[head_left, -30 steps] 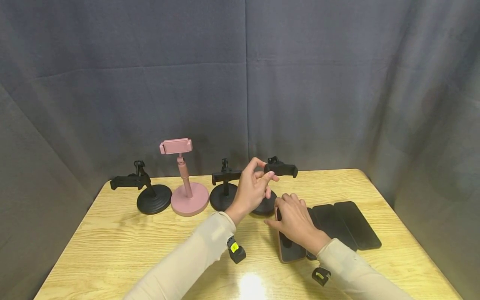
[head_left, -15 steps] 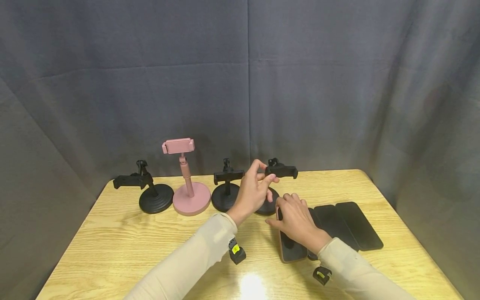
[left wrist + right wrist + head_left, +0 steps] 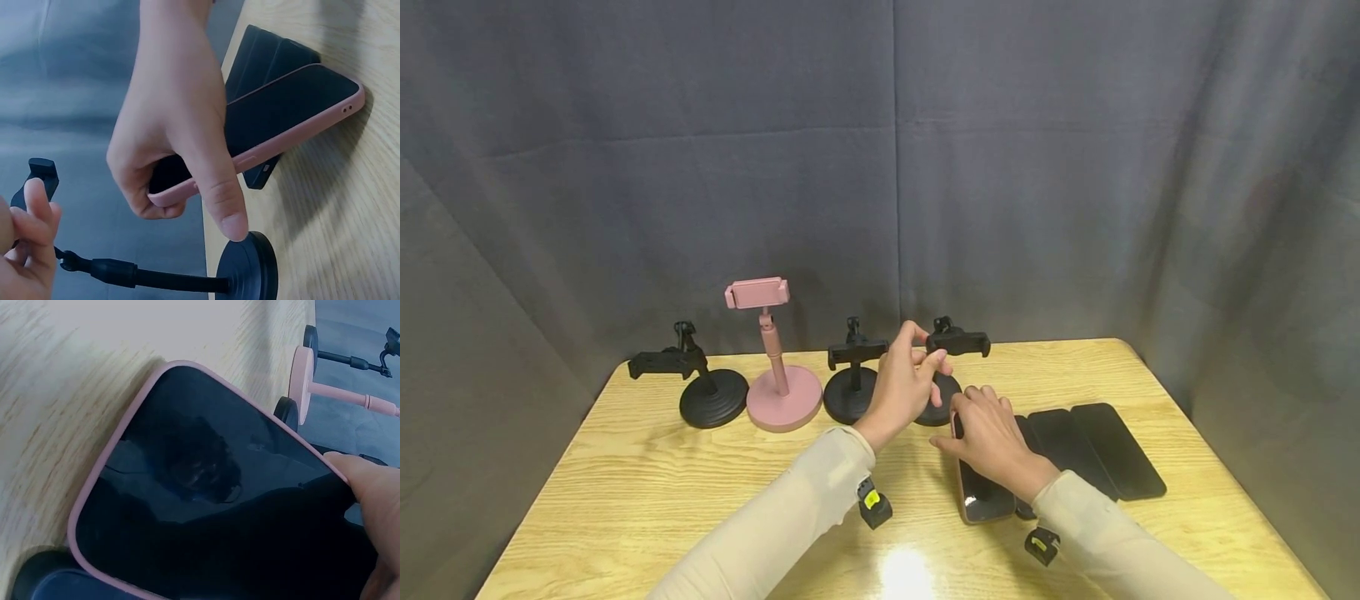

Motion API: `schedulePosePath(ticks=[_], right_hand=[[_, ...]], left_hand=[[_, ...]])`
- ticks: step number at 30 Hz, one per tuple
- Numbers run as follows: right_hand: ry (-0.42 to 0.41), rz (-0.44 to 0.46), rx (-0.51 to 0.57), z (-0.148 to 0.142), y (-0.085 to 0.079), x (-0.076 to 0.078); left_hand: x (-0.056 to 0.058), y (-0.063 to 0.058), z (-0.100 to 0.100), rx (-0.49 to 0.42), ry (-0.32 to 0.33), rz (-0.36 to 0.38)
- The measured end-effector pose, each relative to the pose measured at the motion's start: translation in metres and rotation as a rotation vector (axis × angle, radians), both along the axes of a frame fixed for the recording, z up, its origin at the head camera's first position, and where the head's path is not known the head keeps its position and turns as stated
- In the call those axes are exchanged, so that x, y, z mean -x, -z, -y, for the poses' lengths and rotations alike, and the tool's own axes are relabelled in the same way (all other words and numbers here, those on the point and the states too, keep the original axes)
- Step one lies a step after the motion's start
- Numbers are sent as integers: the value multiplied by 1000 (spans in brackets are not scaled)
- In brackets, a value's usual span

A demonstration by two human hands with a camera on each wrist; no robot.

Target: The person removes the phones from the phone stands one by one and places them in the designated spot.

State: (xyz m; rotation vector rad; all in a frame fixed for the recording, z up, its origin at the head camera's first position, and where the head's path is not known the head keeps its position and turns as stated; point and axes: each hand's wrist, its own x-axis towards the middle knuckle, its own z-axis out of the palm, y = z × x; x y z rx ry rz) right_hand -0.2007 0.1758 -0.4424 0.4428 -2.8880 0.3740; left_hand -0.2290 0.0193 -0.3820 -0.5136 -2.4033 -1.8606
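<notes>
My left hand (image 3: 901,385) pinches the left end of the clamp (image 3: 966,342) on the rightmost black phone stand. That stand's round base (image 3: 945,400) is partly hidden behind the hand. With my right hand (image 3: 992,442) I grip the far end of a smartphone (image 3: 988,502) in a pink case, screen up. In the left wrist view the fingers curl round its end, the thumb lies along its side edge, and the phone (image 3: 294,103) slants with the held end raised. The right wrist view shows the near end of its dark screen (image 3: 187,481) close up.
Left of my hands stand a black phone stand (image 3: 852,393), a pink one (image 3: 781,400) and another black one (image 3: 713,398). Dark flat phones (image 3: 1117,450) lie side by side at the right, overlapped by my right forearm. A grey curtain (image 3: 820,167) hangs behind the wooden table (image 3: 700,500).
The clamp in my left hand has shifted slightly left. A bright reflection has appeared at the near end of the pink-cased smartphone. Both hands stay almost in place.
</notes>
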Motion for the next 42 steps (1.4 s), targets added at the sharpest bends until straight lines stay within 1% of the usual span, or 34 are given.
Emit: schedulePosePath(ticks=[4, 11, 23, 33, 42], right_hand=[[-1, 17, -2, -1, 3, 3], [5, 63, 19, -2, 9, 12], [1, 84, 33, -1, 17, 21], [31, 143, 27, -2, 24, 29], [30, 198, 24, -2, 31, 35]], left_hand=[[0, -1, 1, 0, -6, 13], [0, 1, 2, -3, -9, 4], [0, -1, 2, -7, -15, 25], [0, -2, 3, 3, -15, 20], [-1, -2, 4, 12, -32, 22]])
